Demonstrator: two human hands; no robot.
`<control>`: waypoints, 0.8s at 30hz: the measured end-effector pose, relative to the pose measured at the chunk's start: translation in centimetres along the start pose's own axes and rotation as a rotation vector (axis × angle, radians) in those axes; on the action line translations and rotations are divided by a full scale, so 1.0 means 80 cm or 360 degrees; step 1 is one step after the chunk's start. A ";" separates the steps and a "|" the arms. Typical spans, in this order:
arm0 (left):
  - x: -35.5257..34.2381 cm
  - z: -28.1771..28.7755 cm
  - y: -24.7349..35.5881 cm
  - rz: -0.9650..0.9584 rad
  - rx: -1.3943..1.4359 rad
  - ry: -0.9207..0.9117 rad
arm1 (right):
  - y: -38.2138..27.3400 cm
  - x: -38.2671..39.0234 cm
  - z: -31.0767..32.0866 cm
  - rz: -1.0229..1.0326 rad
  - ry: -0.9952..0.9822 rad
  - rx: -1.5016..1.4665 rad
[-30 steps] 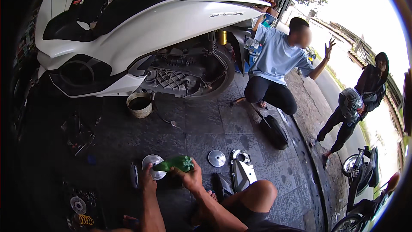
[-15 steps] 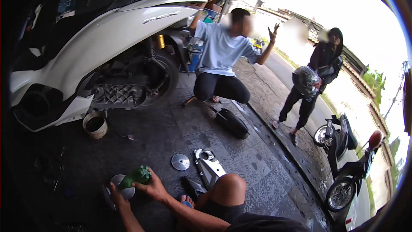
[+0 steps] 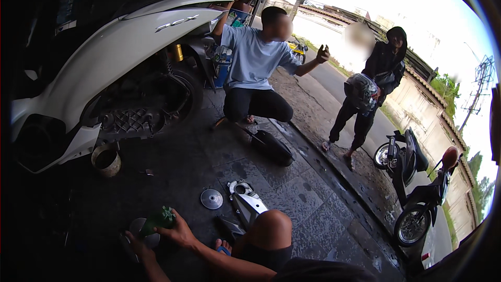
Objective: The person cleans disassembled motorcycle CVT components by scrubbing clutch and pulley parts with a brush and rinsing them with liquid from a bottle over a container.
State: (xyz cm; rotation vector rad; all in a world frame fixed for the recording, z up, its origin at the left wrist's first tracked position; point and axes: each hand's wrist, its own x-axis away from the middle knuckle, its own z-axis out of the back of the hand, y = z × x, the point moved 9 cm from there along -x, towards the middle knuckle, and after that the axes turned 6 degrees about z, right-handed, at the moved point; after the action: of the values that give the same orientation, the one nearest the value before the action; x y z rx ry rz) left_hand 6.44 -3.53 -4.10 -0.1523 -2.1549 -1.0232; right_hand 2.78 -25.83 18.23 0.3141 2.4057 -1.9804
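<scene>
My right hand [image 3: 179,231] is closed around a green plastic bottle [image 3: 158,220], held tilted with its lobed end up to the right. The bottle's other end is over a round grey metal disc [image 3: 138,226], low at the left. My left hand [image 3: 140,248] is at the near edge of this disc, fingers curled against it. Dim light hides part of those fingers. Beyond my right hand, a second round metal disc [image 3: 211,199] lies on the floor beside a silver engine cover [image 3: 247,202].
A white scooter [image 3: 117,39] stands at the left, with an open tub [image 3: 106,161] beside it. A squatting person [image 3: 254,62] touches its tail, near a black part [image 3: 272,147] on the floor. Another person [image 3: 378,73] holds a helmet [image 3: 361,93]; a parked motorbike [image 3: 417,193] is at the right.
The whole view has shifted slightly, moving things leftward. The squatting person's raised hand has come lower and its fingers have drawn in. Both my hands keep their hold.
</scene>
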 end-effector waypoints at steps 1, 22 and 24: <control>0.020 -0.015 0.005 0.0009 -0.0010 -0.0006 | -0.003 -0.001 0.005 0.0023 0.0013 0.0002; 0.062 -0.043 0.040 -0.0275 -0.0119 0.0022 | -0.079 -0.009 0.035 0.0157 0.0203 0.0138; 0.063 -0.029 0.043 -0.0296 -0.0073 0.0048 | -0.069 -0.008 0.023 0.0186 0.0112 0.0215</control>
State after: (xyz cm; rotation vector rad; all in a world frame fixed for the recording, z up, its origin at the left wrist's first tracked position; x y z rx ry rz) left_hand 5.44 -3.81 2.37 0.0431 -2.1497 -1.1732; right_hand 2.32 -28.68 23.32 0.5227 2.2386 -2.1171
